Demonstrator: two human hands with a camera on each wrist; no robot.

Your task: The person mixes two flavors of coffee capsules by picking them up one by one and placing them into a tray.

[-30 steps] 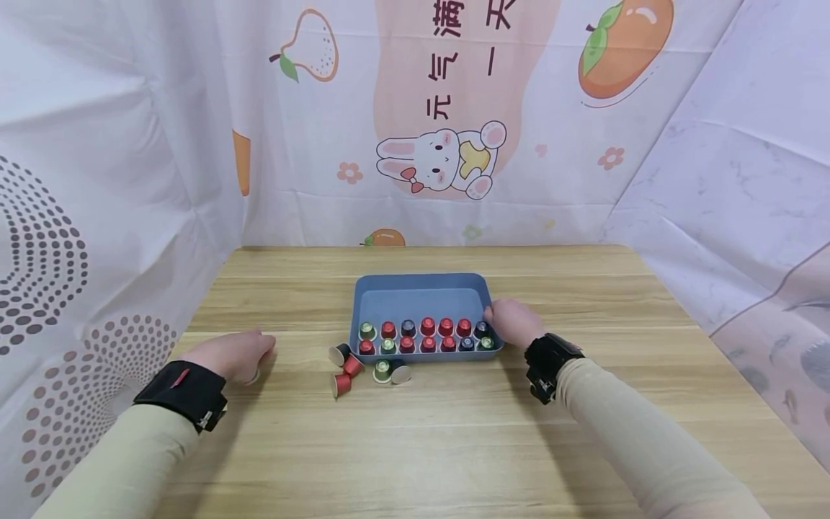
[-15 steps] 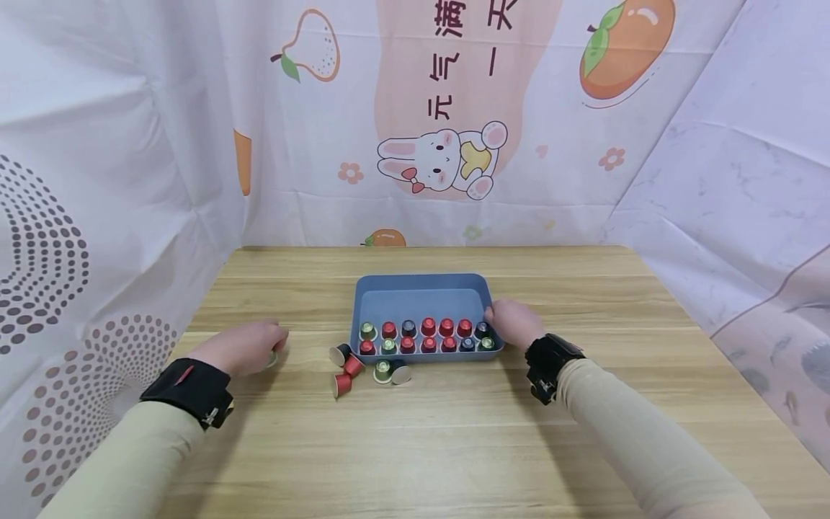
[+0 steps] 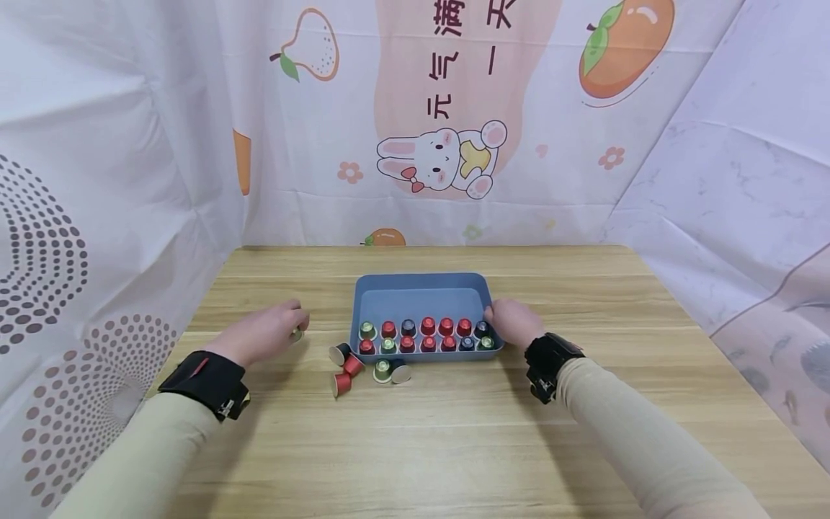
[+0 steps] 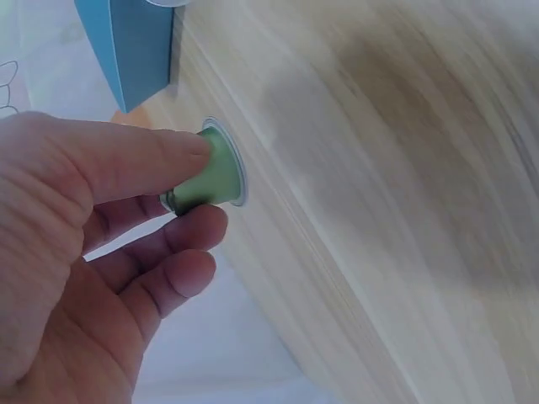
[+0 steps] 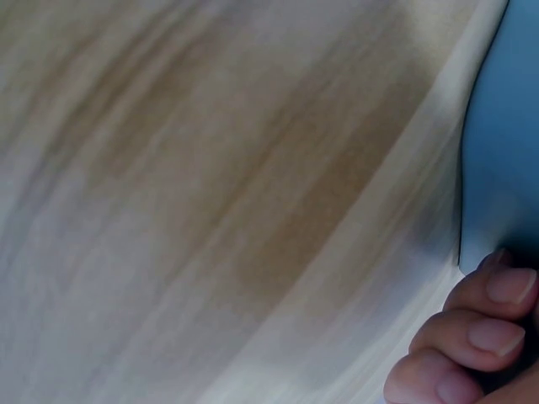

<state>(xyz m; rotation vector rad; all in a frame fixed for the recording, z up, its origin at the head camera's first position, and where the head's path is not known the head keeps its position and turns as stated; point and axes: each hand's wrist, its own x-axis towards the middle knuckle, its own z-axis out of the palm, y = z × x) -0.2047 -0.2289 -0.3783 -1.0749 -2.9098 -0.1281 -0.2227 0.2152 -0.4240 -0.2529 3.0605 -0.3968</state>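
Note:
My left hand (image 3: pixel 269 331) pinches a green coffee capsule (image 4: pixel 215 172) between thumb and fingers, left of the blue tray (image 3: pixel 421 281). The capsule's pale rim faces away from the palm in the left wrist view. My right hand (image 3: pixel 515 322) grips the tray's right side, fingertips at its wall; in the right wrist view the curled fingers (image 5: pixel 497 335) lie against the blue side. Two rows of red, green and dark capsules stand along the tray's near side, such as a red capsule (image 3: pixel 428 326) and a green capsule (image 3: pixel 486 343).
Several loose capsules lie in front of the tray's left half: a black one (image 3: pixel 339 354), a red one (image 3: pixel 341 384), a green one (image 3: pixel 382 371) and a dark one showing its pale lid (image 3: pixel 400 373). The wooden table (image 3: pixel 428 447) meets a printed curtain (image 3: pixel 311 144) behind.
My left hand has moved right and slightly away from me, toward the tray, carrying the green coffee capsule. The right hand and the tray have stayed in place.

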